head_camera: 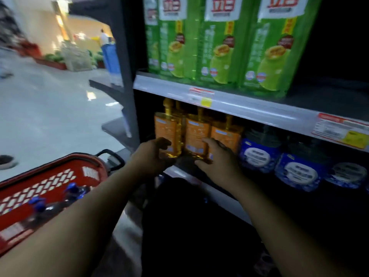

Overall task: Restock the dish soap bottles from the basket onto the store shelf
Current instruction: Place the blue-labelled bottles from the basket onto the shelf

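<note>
Three orange dish soap bottles with pump tops stand side by side at the left end of the middle shelf (249, 111). My left hand (153, 154) curls round the base of the leftmost orange bottle (166, 130). My right hand (217, 158) grips the lower part of the middle orange bottle (196, 134), with the third orange bottle (225, 136) just behind its fingers. A red basket (60, 176) sits at the lower left and holds dark bottles with blue caps (71, 189).
Blue-labelled bottles (257, 154) fill the shelf to the right of the orange ones. Green refill packs (219, 43) stand on the shelf above. A dark upright post (127, 76) bounds the shelf on the left. A person stands far off down the aisle (103, 38).
</note>
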`<act>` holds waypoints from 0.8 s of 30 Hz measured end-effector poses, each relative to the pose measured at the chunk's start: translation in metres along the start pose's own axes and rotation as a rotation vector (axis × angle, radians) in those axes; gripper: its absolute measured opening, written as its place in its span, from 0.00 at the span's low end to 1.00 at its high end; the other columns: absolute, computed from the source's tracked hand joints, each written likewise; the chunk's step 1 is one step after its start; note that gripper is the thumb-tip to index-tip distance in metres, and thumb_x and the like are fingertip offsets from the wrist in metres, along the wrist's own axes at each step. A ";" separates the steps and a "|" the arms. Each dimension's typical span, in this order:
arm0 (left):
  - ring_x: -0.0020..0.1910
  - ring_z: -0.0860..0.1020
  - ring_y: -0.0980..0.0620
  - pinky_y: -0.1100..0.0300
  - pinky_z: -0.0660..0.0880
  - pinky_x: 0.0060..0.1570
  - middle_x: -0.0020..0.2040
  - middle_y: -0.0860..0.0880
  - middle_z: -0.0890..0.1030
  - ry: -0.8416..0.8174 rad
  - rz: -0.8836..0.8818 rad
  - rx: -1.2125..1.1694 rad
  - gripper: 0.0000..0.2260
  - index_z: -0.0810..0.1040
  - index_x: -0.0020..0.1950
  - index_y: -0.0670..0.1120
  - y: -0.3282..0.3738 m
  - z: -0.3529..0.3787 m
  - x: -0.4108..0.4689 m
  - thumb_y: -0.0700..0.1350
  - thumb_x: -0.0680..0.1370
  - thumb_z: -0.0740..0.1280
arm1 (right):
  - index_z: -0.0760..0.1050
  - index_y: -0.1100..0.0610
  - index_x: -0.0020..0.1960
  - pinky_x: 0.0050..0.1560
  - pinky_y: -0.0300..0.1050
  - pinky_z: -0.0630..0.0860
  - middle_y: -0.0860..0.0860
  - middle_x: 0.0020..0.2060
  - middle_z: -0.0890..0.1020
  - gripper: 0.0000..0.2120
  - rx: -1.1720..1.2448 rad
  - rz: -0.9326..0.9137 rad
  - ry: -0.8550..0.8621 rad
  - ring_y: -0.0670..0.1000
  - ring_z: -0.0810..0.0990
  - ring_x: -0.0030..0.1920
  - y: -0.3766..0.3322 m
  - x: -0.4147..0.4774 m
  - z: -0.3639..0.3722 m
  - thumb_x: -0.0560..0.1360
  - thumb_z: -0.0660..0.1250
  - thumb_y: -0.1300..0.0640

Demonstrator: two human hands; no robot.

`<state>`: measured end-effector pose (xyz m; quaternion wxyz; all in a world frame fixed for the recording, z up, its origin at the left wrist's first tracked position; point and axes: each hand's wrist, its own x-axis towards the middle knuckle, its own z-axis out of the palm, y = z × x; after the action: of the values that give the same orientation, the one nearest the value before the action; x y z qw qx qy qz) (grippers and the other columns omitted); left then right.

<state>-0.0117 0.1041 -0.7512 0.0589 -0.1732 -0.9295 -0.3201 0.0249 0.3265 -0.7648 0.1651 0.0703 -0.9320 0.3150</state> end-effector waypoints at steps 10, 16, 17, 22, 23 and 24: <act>0.62 0.81 0.45 0.56 0.75 0.60 0.62 0.45 0.83 0.087 -0.363 0.232 0.23 0.79 0.67 0.45 -0.151 -0.106 -0.071 0.47 0.73 0.77 | 0.74 0.55 0.67 0.61 0.45 0.74 0.55 0.63 0.78 0.26 0.051 -0.313 -0.382 0.55 0.77 0.63 -0.129 0.062 0.143 0.72 0.76 0.53; 0.66 0.78 0.47 0.50 0.75 0.66 0.66 0.47 0.81 -0.052 -0.561 0.352 0.23 0.78 0.69 0.48 -0.252 -0.131 -0.092 0.50 0.75 0.75 | 0.72 0.52 0.71 0.64 0.49 0.76 0.53 0.66 0.78 0.30 -0.082 -0.453 -0.649 0.54 0.78 0.64 -0.184 0.101 0.233 0.72 0.76 0.51; 0.66 0.78 0.47 0.50 0.75 0.65 0.66 0.47 0.81 -0.088 -0.585 0.368 0.22 0.78 0.69 0.48 -0.266 -0.132 -0.093 0.50 0.75 0.75 | 0.71 0.51 0.72 0.64 0.49 0.76 0.52 0.67 0.78 0.30 -0.113 -0.459 -0.681 0.54 0.77 0.64 -0.190 0.107 0.244 0.73 0.76 0.51; 0.63 0.79 0.46 0.54 0.75 0.60 0.65 0.47 0.82 -0.216 -0.654 0.356 0.19 0.78 0.68 0.49 -0.327 -0.120 -0.082 0.49 0.78 0.72 | 0.73 0.51 0.70 0.58 0.46 0.75 0.53 0.65 0.77 0.26 -0.199 -0.442 -0.842 0.54 0.77 0.61 -0.204 0.142 0.311 0.73 0.75 0.52; 0.63 0.79 0.46 0.54 0.75 0.60 0.65 0.47 0.82 -0.230 -0.657 0.338 0.19 0.78 0.68 0.48 -0.337 -0.114 -0.079 0.49 0.78 0.72 | 0.74 0.52 0.69 0.57 0.45 0.75 0.53 0.65 0.78 0.26 -0.199 -0.424 -0.877 0.53 0.77 0.61 -0.204 0.145 0.325 0.73 0.76 0.53; 0.62 0.79 0.46 0.53 0.76 0.60 0.64 0.47 0.82 -0.242 -0.658 0.313 0.19 0.78 0.68 0.48 -0.346 -0.108 -0.075 0.50 0.78 0.72 | 0.74 0.52 0.68 0.57 0.46 0.76 0.53 0.64 0.79 0.25 -0.198 -0.400 -0.908 0.53 0.78 0.60 -0.202 0.147 0.338 0.73 0.76 0.53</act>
<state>-0.0664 -0.2374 -0.8815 -0.1316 0.1090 -0.9733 -0.1533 -0.1546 -0.0436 -0.8514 -0.1939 0.3614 -0.9034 0.1248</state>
